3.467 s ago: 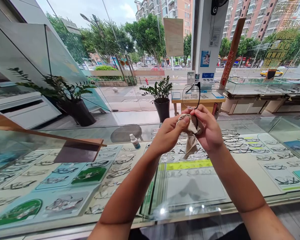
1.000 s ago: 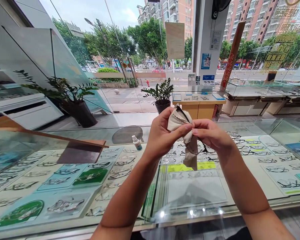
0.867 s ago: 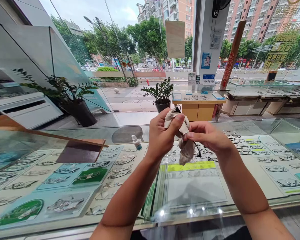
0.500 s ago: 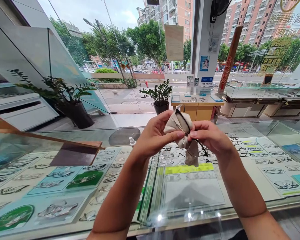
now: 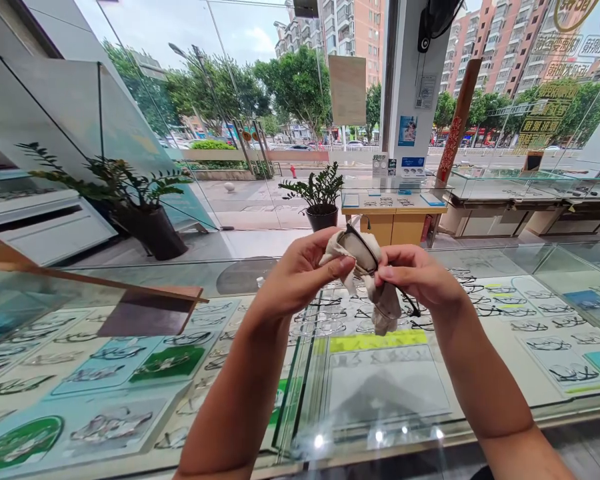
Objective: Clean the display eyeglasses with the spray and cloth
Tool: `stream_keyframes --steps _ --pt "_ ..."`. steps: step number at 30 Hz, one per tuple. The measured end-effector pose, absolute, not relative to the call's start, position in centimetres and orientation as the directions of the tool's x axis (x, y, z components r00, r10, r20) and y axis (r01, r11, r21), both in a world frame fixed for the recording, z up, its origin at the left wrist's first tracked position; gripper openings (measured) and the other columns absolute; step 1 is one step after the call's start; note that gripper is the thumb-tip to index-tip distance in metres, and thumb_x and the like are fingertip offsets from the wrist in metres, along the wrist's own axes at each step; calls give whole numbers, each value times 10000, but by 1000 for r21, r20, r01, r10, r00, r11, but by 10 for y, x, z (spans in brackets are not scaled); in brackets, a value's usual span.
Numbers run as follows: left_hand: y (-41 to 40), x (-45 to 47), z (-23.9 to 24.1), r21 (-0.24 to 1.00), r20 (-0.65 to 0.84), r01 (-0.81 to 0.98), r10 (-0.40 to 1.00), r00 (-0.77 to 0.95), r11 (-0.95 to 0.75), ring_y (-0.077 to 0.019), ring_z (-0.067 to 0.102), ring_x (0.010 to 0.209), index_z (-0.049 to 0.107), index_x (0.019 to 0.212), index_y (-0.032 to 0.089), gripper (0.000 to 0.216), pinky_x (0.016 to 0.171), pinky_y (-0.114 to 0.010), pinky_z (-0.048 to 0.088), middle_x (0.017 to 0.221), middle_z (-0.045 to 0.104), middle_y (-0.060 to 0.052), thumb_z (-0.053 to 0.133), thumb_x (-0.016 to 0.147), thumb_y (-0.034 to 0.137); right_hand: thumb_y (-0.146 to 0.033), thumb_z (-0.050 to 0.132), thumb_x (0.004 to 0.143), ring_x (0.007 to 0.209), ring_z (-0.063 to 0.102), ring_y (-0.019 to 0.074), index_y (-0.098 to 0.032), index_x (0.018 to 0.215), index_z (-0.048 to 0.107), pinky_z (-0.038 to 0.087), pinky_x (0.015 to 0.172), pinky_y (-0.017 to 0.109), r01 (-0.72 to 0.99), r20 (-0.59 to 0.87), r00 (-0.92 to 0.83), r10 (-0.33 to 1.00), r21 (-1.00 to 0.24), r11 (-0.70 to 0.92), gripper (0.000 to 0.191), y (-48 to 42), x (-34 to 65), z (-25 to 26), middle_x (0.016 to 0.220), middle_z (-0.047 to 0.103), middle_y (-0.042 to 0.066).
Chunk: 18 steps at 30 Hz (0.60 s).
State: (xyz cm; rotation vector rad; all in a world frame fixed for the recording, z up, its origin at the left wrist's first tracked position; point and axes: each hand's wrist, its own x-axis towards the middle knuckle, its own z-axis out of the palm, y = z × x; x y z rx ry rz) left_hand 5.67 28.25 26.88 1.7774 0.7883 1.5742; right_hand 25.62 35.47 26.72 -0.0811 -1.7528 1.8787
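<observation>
A pair of eyeglasses [image 5: 362, 251] with a dark frame is held up over the glass counter, between my two hands. A pale beige cloth [image 5: 387, 308] is bunched around its lenses, and one end hangs below. My left hand [image 5: 313, 267] pinches the cloth against one lens, thumb in front and fingers behind. My right hand [image 5: 414, 270] grips the frame near its middle, together with some cloth. One dark temple arm shows below my right hand. The other lens is mostly hidden by the cloth and fingers.
Under the glass counter top [image 5: 390, 413] lie several rows of eyeglasses [image 5: 550, 343]. A wooden-edged board [image 5: 145, 310] rests at the left. Beyond stand potted plants [image 5: 323, 213], a low wooden cabinet [image 5: 393, 223] and large windows facing the street.
My left thumb has shifted left across the lens, uncovering more of the lens and rim. The cloth is folded differently, and its hanging end has moved slightly. Both hands keep their hold.
</observation>
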Motion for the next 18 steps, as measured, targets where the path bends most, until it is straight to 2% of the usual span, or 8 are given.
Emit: stream_keyframes --steps 3,6,8,12,15,18 --pt "283 65 267 791 612 -33 788 68 -611 -118 621 628 728 922 189 340 569 -221 488 767 708 -3 940 743 386 -463 916 775 666 655 116 -156 757 707 544 664 235 -351 322 -844 429 -936 13 372 355 255 266 722 709 2" --pt "287 76 260 782 615 -94 787 -46 -616 -87 572 569 676 839 196 406 527 -197 452 701 665 35 973 687 428 -486 909 784 666 664 120 -157 766 680 534 627 228 -330 300 -872 388 -944 -12 402 353 253 262 745 718 16" --pt "290 81 256 777 611 -107 784 -109 -620 -78 539 533 654 799 196 427 506 -198 436 658 632 47 962 695 473 -490 911 782 672 669 124 -160 770 660 530 610 226 -317 284 -883 375 -948 -28 415 351 252 261 758 719 20" --pt "294 79 253 772 608 -106 776 -169 -627 -102 549 522 634 741 192 455 514 -237 464 628 615 28 836 823 592 -470 911 792 703 672 126 -163 764 643 539 643 232 -329 297 -872 389 -944 -16 409 351 253 263 758 713 16" --pt "297 75 255 779 599 -135 790 -133 -613 -134 608 604 664 752 185 483 571 -266 503 680 659 -12 776 860 642 -479 893 812 693 652 121 -163 777 661 521 629 230 -363 342 -841 419 -931 31 393 352 254 265 759 709 15" --pt "299 75 258 799 566 -220 824 -39 -559 -169 676 760 715 853 187 413 699 -295 552 803 718 -41 828 834 584 -484 902 797 682 617 114 -172 775 671 510 637 232 -416 404 -773 490 -905 89 388 355 255 266 751 695 3"
